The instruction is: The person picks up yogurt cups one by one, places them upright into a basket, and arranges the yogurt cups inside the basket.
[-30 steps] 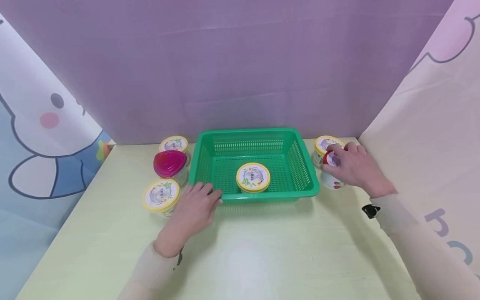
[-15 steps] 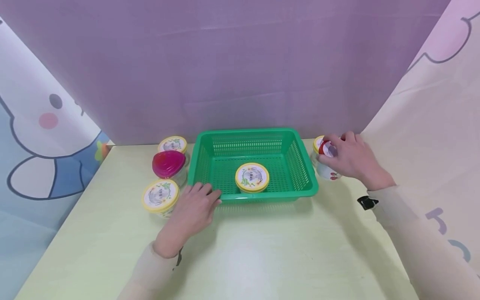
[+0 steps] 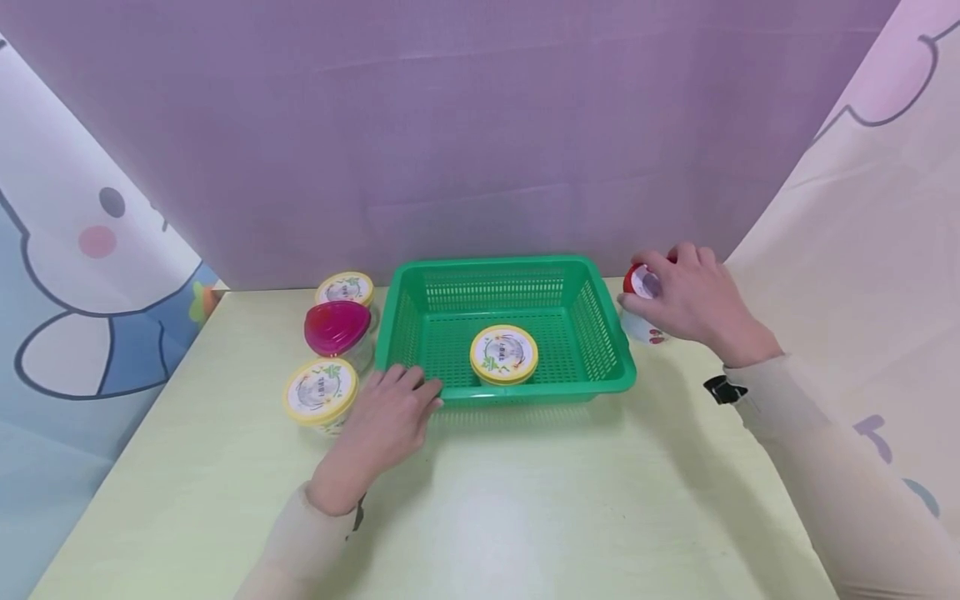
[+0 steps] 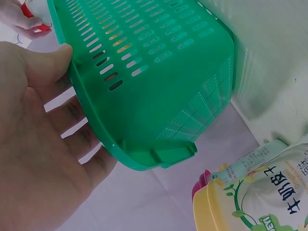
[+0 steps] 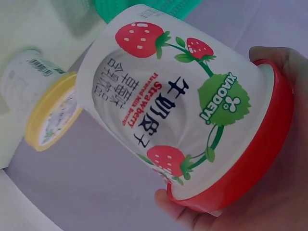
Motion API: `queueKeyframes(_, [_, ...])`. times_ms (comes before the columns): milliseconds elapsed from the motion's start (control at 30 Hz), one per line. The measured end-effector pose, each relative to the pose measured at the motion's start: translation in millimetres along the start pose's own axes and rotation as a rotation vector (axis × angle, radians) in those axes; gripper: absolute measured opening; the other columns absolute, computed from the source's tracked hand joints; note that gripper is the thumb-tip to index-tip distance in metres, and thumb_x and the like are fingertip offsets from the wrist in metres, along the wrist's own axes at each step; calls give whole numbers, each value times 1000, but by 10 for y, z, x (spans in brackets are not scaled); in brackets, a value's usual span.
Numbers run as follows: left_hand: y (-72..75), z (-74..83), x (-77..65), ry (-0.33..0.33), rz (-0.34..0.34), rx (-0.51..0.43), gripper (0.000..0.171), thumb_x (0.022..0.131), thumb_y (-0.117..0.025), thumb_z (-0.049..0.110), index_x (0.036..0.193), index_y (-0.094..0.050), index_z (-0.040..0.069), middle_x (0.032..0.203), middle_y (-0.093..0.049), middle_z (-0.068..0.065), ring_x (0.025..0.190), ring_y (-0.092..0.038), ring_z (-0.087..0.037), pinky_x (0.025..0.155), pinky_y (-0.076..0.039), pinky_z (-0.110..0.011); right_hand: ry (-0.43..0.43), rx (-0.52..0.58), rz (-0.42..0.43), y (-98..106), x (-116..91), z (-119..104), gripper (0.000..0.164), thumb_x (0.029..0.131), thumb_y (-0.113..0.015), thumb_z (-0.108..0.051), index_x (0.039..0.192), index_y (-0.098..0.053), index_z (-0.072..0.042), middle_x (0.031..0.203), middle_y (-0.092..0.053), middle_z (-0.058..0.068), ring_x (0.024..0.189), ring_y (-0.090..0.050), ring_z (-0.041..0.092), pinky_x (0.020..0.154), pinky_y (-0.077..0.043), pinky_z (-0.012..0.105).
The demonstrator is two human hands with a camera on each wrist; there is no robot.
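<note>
My right hand (image 3: pixel 693 300) grips a strawberry milk dessert cup (image 5: pixel 168 101) by its red lid (image 5: pixel 250 159), thumb and fingers spread around the lid. This cup is beside the right end of a green plastic basket (image 3: pixel 506 396). My left hand (image 3: pixel 386 421) holds the basket's front rim near its left corner; in the left wrist view the thumb (image 4: pixel 50 65) lies on the outer side and the fingers reach past the rim. Inside the basket, near the front, sits one yellow-lidded cup (image 3: pixel 504 355).
Left of the basket stand two yellow-lidded cups, one near (image 3: pixel 321 390) and one far (image 3: pixel 345 288), with a magenta-lidded cup (image 3: pixel 339 327) between them. Another yellow-lidded cup (image 5: pixel 53 115) stands by the right hand, hidden in the head view. A purple cloth (image 3: pixel 480 133) rises behind.
The right hand has moved left and away from me with the red-lidded cup, which now covers the far right yellow-lidded cup in the head view. The left hand stays on the basket rim.
</note>
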State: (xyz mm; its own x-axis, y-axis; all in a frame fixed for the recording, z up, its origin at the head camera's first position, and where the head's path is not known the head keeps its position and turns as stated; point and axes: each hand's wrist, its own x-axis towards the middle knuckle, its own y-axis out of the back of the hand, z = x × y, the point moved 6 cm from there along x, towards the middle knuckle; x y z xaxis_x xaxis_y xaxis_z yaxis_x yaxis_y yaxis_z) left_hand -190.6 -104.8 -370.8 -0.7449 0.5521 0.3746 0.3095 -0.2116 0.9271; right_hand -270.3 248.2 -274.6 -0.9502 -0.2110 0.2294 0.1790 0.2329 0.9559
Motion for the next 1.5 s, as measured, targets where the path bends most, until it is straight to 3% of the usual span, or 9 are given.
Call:
queueKeyframes(367, [7,-3,6,12,-22,4,20,96,-71,23,113,-74,12,95,-64,-6,88,-54,-26,77,-47,-38,15,-10,-24,62,72,-237,48,93,-58,-46,130,-58,-15,117,-48,25,109,-42,44,86,-38,61])
queueKeyframes(667, [-11,-4,-3,1,-1,5,19,95,-71,22,111,-74,11,93,-63,-6,86,-54,-26,75,-46,-38,48,-1,-32,56,116,-443,47,93,-60,-46,130,-58,-16,118,-48,24,110,-42,43,85,-39,58])
queueKeyframes(1033, [0,5,-2,-7,12,1,19,95,-72,21,110,-74,10,92,-63,-6,85,-54,-26,75,-46,-38,74,27,-85,-79,160,-567,49,93,-61,-45,132,-57,-14,120,-46,22,113,-39,41,89,-38,58])
queueKeyframes(1500, [-1,5,-4,4,-4,-12,18,94,-73,20,109,-73,10,91,-62,-6,84,-52,-26,74,-45,-39,104,61,-129,-331,142,-617,50,92,-64,-46,133,-57,-19,118,-47,19,109,-40,37,79,-43,52])
